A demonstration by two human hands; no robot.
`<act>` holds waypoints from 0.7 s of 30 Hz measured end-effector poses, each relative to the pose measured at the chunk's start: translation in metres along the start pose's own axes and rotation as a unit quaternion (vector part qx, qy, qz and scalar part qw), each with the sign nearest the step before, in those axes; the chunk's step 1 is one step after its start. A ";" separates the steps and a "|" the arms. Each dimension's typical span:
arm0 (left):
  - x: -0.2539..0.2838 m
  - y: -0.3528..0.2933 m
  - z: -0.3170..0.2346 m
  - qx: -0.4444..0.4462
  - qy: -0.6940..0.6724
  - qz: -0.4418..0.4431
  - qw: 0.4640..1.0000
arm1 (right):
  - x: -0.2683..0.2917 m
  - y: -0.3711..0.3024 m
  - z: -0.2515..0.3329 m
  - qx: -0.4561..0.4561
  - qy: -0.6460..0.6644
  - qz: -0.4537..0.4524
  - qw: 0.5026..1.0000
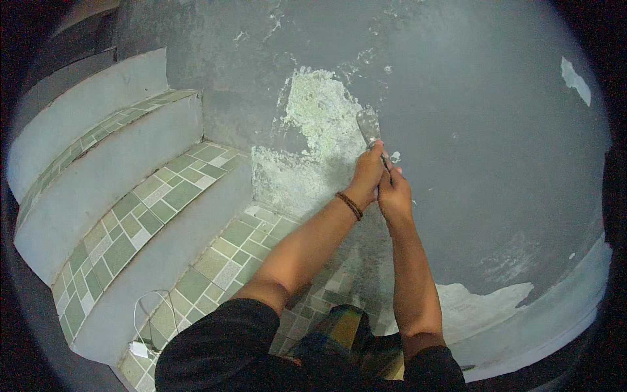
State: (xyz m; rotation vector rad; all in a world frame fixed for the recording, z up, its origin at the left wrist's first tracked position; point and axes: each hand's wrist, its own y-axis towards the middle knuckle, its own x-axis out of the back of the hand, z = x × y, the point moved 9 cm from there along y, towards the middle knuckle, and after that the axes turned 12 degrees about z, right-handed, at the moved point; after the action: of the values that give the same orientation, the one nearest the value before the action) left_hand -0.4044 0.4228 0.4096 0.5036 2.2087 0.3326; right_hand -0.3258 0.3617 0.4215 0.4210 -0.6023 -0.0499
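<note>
A putty knife [368, 124] with a broad metal blade rests its tip against the grey wall [470, 130], at the right edge of a large patch of bare, flaking plaster [320, 111]. My left hand [368, 173] is closed near the blade end of the tool, and a dark bracelet circles that wrist. Just below and to the right, my right hand [395, 196] is wrapped round the handle. Most of the handle is hidden by my fingers. Small pale chips dot the wall beside my hands.
Curved steps [130, 219] with green and white tiles rise on the left. On the lowest tiles lies a white charger [140, 349] with a looped white cable. More peeled paint [483, 304] shows low on the right, and a small pale spot [575, 81] at far right.
</note>
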 end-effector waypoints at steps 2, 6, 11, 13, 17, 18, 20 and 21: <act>0.000 -0.001 0.003 0.030 -0.031 -0.015 0.999 | 0.002 -0.004 0.009 0.013 0.015 -0.001 1.000; -0.003 -0.006 0.000 0.057 -0.040 -0.016 0.997 | 0.000 -0.006 0.007 -0.008 0.018 0.001 1.000; -0.002 -0.015 -0.009 0.062 -0.035 -0.032 0.997 | -0.010 0.008 -0.010 0.000 -0.005 -0.021 1.000; -0.001 -0.017 -0.010 0.063 -0.029 -0.035 0.997 | -0.015 0.010 -0.009 0.044 0.029 -0.024 0.998; 0.001 -0.016 -0.012 0.049 -0.026 -0.017 0.998 | -0.018 0.006 -0.008 0.046 -0.009 -0.019 0.999; 0.002 -0.016 -0.010 0.057 -0.037 -0.008 0.998 | -0.020 0.005 -0.014 0.007 -0.010 -0.004 1.000; 0.014 -0.016 -0.010 0.072 0.031 -0.036 0.996 | -0.023 0.001 -0.014 0.000 -0.018 -0.003 1.000; 0.019 -0.015 -0.010 0.081 0.058 -0.045 0.994 | -0.022 -0.001 -0.004 0.049 -0.039 -0.024 0.998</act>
State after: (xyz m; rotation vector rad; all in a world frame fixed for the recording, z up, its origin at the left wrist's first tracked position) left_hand -0.4264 0.4176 0.3972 0.4797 2.3758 0.1382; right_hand -0.3414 0.3655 0.4064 0.5309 -0.6725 -0.0830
